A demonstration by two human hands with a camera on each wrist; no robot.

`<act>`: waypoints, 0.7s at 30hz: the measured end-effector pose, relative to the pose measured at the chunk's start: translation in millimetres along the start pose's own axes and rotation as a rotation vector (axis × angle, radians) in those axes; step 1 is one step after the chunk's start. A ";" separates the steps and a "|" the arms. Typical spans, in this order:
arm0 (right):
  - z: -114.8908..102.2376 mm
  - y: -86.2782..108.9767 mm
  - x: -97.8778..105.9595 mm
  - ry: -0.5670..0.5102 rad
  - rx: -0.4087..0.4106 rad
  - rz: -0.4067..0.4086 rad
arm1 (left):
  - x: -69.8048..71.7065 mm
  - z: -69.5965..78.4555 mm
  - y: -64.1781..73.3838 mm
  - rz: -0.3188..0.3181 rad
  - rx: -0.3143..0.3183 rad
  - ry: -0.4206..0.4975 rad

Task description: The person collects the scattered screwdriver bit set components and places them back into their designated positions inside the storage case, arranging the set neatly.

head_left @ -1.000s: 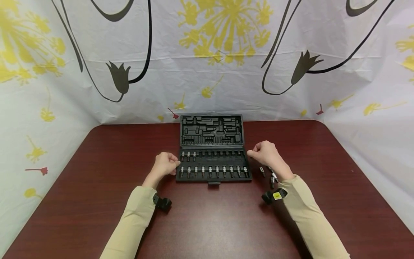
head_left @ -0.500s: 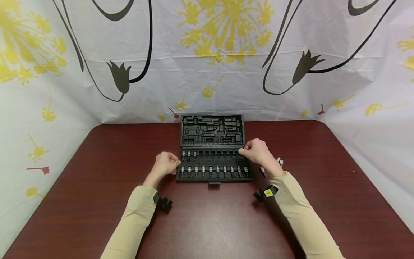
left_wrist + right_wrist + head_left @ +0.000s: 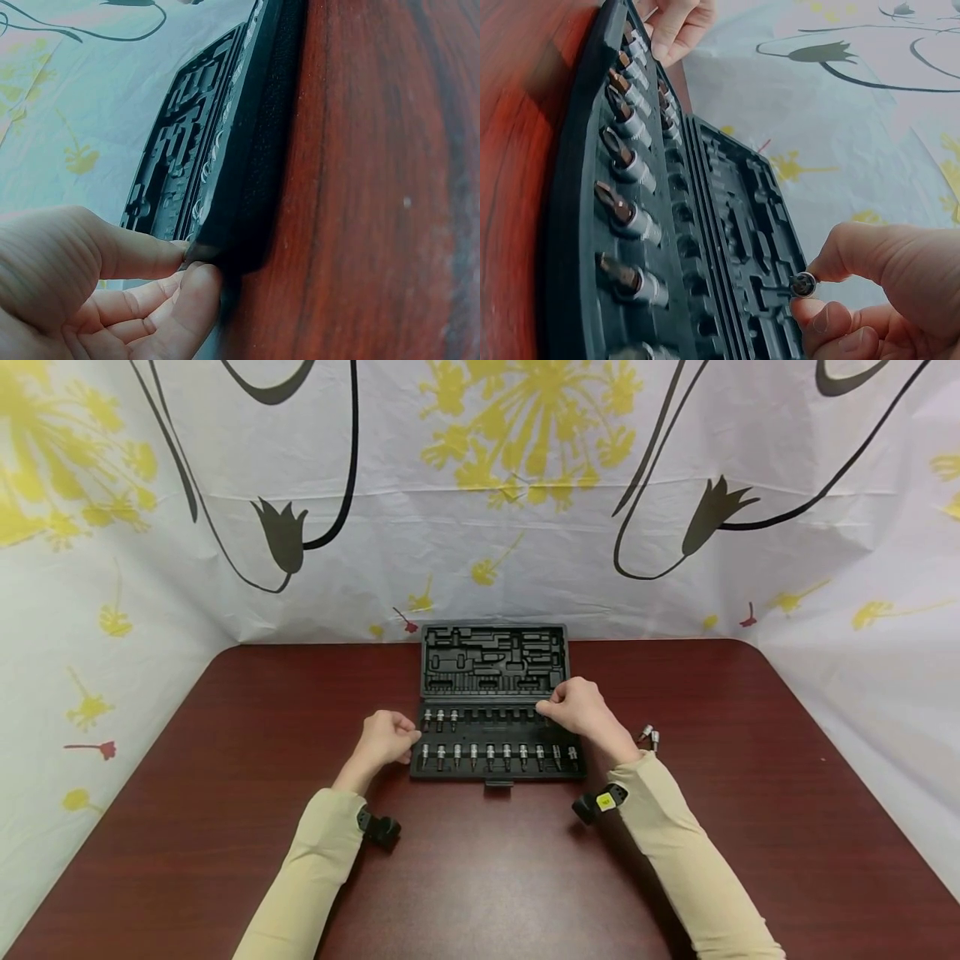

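Observation:
An open black socket case (image 3: 487, 734) lies on the table. Bit sockets (image 3: 491, 753) line its front row, while the back row holds three at its left end beside vacant slots. At the case's left side, my left hand (image 3: 381, 742) pinches the edge between thumb and finger, as the left wrist view shows. My right hand (image 3: 583, 707) is over the right part of the back row. In the right wrist view, its thumb and fingertip pinch a bit socket (image 3: 803, 283), end toward the camera; the head view hides that piece behind the fingers.
The raised lid (image 3: 491, 662) with moulded recesses stands at the back, near the patterned cloth (image 3: 360, 585). Loose bit sockets (image 3: 654, 739) lie on the dark red table (image 3: 495, 877) right of the case, partly behind the right forearm.
My right hand has moved left, from beside the case to over its back row. The left hand has stayed at the case's edge.

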State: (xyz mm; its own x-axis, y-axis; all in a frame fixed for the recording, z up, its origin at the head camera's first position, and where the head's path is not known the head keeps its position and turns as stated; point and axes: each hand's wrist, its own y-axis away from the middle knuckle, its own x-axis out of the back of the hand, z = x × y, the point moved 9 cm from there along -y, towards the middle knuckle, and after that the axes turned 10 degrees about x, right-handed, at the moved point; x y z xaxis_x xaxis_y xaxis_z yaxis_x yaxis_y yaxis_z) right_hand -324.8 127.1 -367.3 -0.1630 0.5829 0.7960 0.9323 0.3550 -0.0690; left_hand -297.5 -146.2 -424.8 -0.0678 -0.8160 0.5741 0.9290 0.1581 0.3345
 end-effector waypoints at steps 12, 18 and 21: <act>-13.9 -12.4 -14.5 -0.020 0.000 -0.028 | -0.8 -2.0 -2.6 -0.005 0.019 0.003; -24.0 -20.4 -22.0 0.000 0.025 -0.034 | -0.7 -1.9 -2.4 -0.009 0.020 0.003; -29.7 -24.3 -26.4 0.008 0.040 -0.036 | -0.2 -1.7 -1.6 -0.007 0.019 0.003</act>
State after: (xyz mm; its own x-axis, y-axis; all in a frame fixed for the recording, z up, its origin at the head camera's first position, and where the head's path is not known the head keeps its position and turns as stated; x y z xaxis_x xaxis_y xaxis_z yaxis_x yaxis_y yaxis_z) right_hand -333.6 81.4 -368.8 -0.1931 0.5637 0.8031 0.9122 0.4046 -0.0647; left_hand -298.4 -147.2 -426.7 -0.0737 -0.8187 0.5695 0.9215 0.1625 0.3528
